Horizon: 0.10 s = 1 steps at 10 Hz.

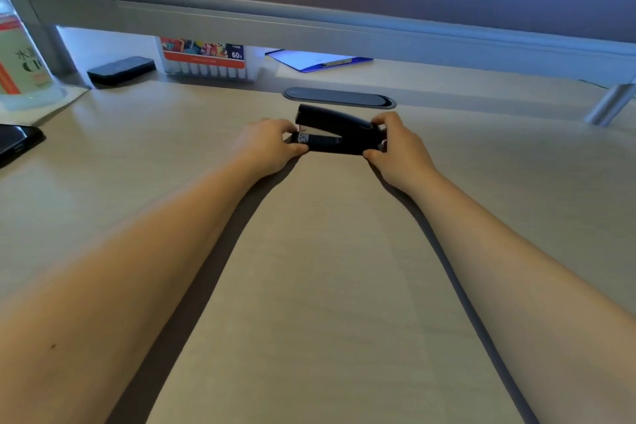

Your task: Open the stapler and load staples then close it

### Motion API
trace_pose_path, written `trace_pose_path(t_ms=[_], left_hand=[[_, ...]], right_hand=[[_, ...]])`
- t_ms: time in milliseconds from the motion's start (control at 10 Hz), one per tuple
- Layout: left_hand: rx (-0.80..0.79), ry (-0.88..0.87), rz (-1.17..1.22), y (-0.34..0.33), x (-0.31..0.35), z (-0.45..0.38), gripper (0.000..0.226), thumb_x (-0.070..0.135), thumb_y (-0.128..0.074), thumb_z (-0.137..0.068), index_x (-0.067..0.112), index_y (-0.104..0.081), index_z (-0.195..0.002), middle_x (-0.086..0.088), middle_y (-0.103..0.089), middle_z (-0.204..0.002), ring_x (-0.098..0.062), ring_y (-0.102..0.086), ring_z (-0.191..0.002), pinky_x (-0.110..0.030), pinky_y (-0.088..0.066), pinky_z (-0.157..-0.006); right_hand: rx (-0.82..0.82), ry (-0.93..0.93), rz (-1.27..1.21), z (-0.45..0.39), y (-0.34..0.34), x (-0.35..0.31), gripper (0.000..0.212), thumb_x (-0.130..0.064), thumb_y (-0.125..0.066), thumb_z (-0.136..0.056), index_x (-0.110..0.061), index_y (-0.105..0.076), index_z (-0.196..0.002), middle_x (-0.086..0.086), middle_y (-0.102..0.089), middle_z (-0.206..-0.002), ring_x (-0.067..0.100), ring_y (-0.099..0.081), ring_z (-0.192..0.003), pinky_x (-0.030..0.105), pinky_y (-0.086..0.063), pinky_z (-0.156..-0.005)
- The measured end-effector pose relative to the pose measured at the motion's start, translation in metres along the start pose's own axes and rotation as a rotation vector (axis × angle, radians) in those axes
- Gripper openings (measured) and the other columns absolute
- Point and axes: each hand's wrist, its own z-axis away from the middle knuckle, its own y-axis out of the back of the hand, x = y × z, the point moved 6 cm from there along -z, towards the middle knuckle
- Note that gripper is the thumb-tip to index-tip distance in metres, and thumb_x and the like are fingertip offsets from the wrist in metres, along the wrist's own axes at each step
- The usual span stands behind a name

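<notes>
Stapler (335, 132): one, black, lying lengthwise on the pale wood-grain surface (327, 268), near its far middle, just in front of one dark oval cable grommet (339, 97). Top arm raised slightly at the left end, with a metal plate visible at the nose; no brand legible.

Left hand (266, 146): grip narrow, fingers and thumb pinched on the stapler's front end. Right hand (399, 148): grip closed around the stapler's rear end, thumb at the near edge. Both forearms bare, stretched across the surface.

Marker box (206, 58): one, clear plastic, white caps in a row, red and multicoloured label reading "60"; other print too small to read. Stands at the far edge, beneath the grey partition rail (309, 27).

Bottle (20, 58): one, far left, label with a Chinese character and large dark letters, partly cut off.

Small black case (120, 69): one, left of the marker box. Blue clipboard (320, 60): one, holding white paper. Dark glossy device (17, 144): one, left edge, partly out of view.
</notes>
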Motion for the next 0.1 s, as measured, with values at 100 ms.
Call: trace_pose_path(t_ms=[100], left_hand=[[0.001, 0.007, -0.033, -0.0022, -0.0004, -0.0076, 0.046, 0.037, -0.053, -0.082, 0.017, -0.048, -0.124, -0.015, -0.055, -0.128, -0.032, -0.05, -0.114, -0.041, -0.042, -0.093]], right_hand=[[0.018, 0.012, 0.005, -0.0062, -0.0035, 0.0002, 0.042, -0.013, -0.054, -0.084, -0.013, -0.037, -0.122, 0.018, -0.055, -0.124, 0.033, -0.053, -0.108, 0.044, -0.044, -0.091]])
